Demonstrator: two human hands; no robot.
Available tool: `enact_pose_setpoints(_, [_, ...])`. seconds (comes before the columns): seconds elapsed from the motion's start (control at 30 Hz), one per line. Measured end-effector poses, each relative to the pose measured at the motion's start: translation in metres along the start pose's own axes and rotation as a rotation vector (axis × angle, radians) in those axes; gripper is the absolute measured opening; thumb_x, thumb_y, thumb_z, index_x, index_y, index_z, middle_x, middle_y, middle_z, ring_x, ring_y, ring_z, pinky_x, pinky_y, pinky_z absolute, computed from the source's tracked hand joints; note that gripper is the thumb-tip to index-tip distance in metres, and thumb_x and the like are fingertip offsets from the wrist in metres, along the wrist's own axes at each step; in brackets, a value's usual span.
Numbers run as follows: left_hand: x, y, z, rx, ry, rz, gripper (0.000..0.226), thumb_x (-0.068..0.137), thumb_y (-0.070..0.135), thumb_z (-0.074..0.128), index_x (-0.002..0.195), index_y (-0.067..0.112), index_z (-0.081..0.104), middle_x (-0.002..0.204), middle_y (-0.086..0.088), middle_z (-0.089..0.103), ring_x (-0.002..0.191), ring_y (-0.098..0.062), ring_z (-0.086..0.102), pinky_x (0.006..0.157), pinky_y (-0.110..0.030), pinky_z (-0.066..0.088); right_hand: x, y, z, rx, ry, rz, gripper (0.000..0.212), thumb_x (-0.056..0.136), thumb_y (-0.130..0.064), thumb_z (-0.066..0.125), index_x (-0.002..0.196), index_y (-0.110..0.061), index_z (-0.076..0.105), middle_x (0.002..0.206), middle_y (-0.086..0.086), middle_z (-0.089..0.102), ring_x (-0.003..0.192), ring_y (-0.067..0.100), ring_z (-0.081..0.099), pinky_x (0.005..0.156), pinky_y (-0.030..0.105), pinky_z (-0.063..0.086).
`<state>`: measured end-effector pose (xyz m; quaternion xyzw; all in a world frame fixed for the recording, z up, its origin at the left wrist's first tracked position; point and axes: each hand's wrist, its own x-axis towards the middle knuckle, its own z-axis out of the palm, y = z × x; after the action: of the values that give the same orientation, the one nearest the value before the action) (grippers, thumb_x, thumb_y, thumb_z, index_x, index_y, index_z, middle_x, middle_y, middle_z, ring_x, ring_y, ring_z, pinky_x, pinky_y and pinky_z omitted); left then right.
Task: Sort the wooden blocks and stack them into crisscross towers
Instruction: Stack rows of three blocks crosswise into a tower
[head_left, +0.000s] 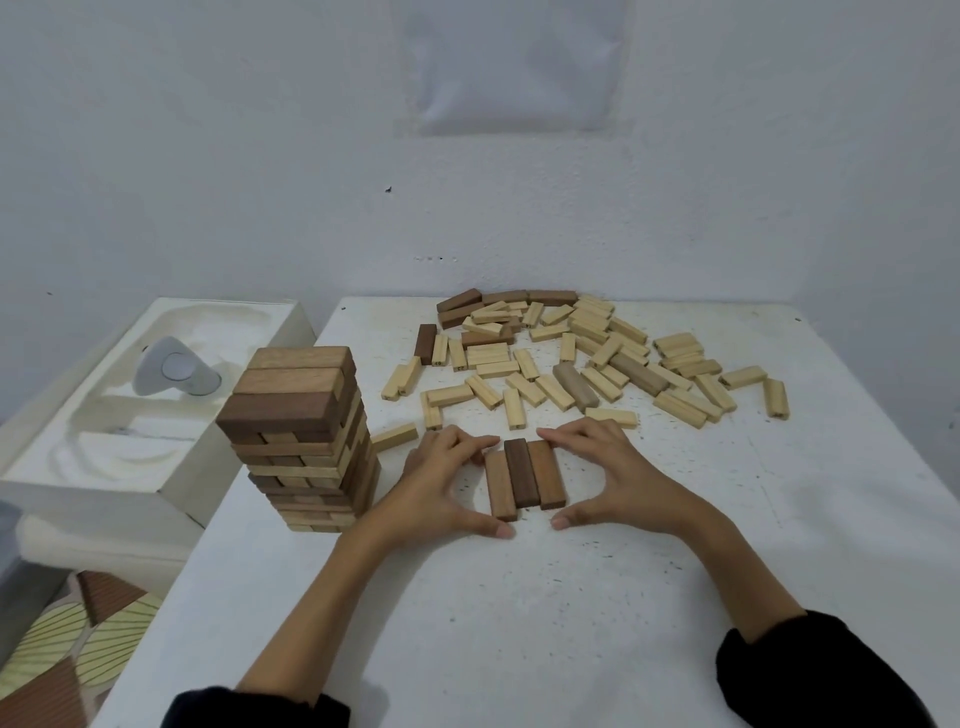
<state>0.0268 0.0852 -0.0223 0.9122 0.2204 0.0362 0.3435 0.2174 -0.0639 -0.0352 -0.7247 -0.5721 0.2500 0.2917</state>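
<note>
Both hands are cupped round the row of three brown blocks, which lies flat just below the middle of the frame. The left hand has its fingers curled over the far end of the leftmost block and its thumb up against the near end. The right hand mirrors it on the rightmost block, fingers on the far end. I can't tell if its thumb actually touches the near end or sits just shy of it. The darkest block is the middle one and pokes out a bit further away than the other two.

A single pale block lies just left of the left hand. Past that, at middle left, stands the tower, crisscross layers with brown ones on top. The loose pile is spread across the upper middle and right of the white table, mostly pale with a few brown. Off the table's left edge sits a white moulded tray with a grey rounded thing in it.
</note>
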Motion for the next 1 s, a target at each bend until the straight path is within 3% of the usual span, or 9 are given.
enact_pose_setpoints(0.1, [0.002, -0.003, 0.002, -0.016, -0.001, 0.023, 0.088, 0.054, 0.066, 0.075, 0.131, 0.043, 0.039, 0.110, 0.023, 0.036, 0.109, -0.005, 0.031, 0.094, -0.026, 0.032, 0.002, 0.000, 0.001, -0.010, 0.011, -0.004, 0.089, 0.061, -0.049, 0.080, 0.139, -0.036, 0.038, 0.121, -0.020, 0.037, 0.116, 0.000, 0.027, 0.093, 0.007, 0.022])
enact_pose_setpoints(0.23, [0.006, -0.005, 0.000, -0.009, -0.025, 0.063, 0.087, 0.054, 0.069, 0.065, 0.132, 0.043, 0.037, 0.108, 0.022, 0.036, 0.108, -0.003, 0.031, 0.092, -0.021, 0.031, 0.002, -0.002, 0.001, -0.018, 0.021, -0.001, 0.086, 0.062, -0.050, 0.079, 0.138, -0.039, 0.037, 0.119, -0.016, 0.038, 0.114, 0.003, 0.028, 0.098, 0.021, 0.025])
enact_pose_setpoints(0.37, [0.011, -0.004, 0.000, 0.011, -0.033, 0.072, 0.079, 0.056, 0.067, 0.062, 0.127, 0.042, 0.041, 0.108, 0.017, 0.039, 0.107, -0.004, 0.031, 0.086, -0.015, 0.027, 0.001, -0.002, 0.003, -0.023, 0.028, -0.005, 0.086, 0.062, -0.051, 0.080, 0.137, -0.037, 0.040, 0.118, -0.014, 0.038, 0.113, 0.005, 0.029, 0.101, 0.024, 0.026])
enact_pose_setpoints(0.47, [0.013, -0.005, 0.001, 0.030, -0.034, 0.082, 0.079, 0.056, 0.066, 0.062, 0.127, 0.041, 0.042, 0.108, 0.016, 0.039, 0.106, -0.005, 0.031, 0.087, -0.015, 0.026, 0.000, -0.001, 0.007, -0.043, 0.054, -0.007, 0.087, 0.057, -0.063, 0.076, 0.134, -0.037, 0.044, 0.116, -0.013, 0.039, 0.113, 0.004, 0.031, 0.102, 0.028, 0.029])
enact_pose_setpoints(0.67, [0.010, -0.005, 0.003, 0.010, -0.011, 0.099, 0.075, 0.054, 0.073, 0.066, 0.121, 0.048, 0.044, 0.106, 0.020, 0.040, 0.107, -0.003, 0.032, 0.087, -0.015, 0.026, -0.008, -0.006, 0.013, -0.120, 0.098, -0.019, 0.093, 0.049, -0.079, 0.056, 0.132, -0.040, 0.042, 0.110, -0.023, 0.034, 0.106, 0.000, 0.028, 0.092, 0.021, 0.025])
enact_pose_setpoints(0.73, [0.010, -0.006, 0.003, 0.014, -0.003, 0.109, 0.074, 0.055, 0.071, 0.066, 0.122, 0.047, 0.045, 0.106, 0.020, 0.040, 0.107, -0.003, 0.032, 0.087, -0.017, 0.026, -0.008, -0.008, 0.014, -0.139, 0.108, -0.024, 0.095, 0.048, -0.080, 0.055, 0.133, -0.040, 0.042, 0.108, -0.026, 0.031, 0.105, 0.000, 0.028, 0.090, 0.020, 0.023])
enact_pose_setpoints(0.87, [0.010, -0.008, 0.005, 0.014, 0.011, 0.127, 0.072, 0.057, 0.069, 0.067, 0.122, 0.047, 0.046, 0.106, 0.020, 0.040, 0.107, -0.005, 0.032, 0.088, -0.019, 0.028, -0.009, -0.009, 0.016, -0.160, 0.151, -0.026, 0.091, 0.050, -0.079, 0.055, 0.130, -0.037, 0.047, 0.111, -0.014, 0.038, 0.105, 0.004, 0.032, 0.088, 0.023, 0.026])
enact_pose_setpoints(1.0, [0.009, -0.007, 0.005, 0.010, 0.013, 0.144, 0.072, 0.056, 0.066, 0.068, 0.122, 0.046, 0.048, 0.109, 0.020, 0.036, 0.110, 0.001, 0.028, 0.089, -0.012, 0.025, -0.010, -0.011, 0.019, -0.183, 0.171, -0.039, 0.085, 0.053, -0.075, 0.054, 0.128, -0.033, 0.049, 0.111, -0.011, 0.039, 0.104, 0.005, 0.033, 0.088, 0.025, 0.027])
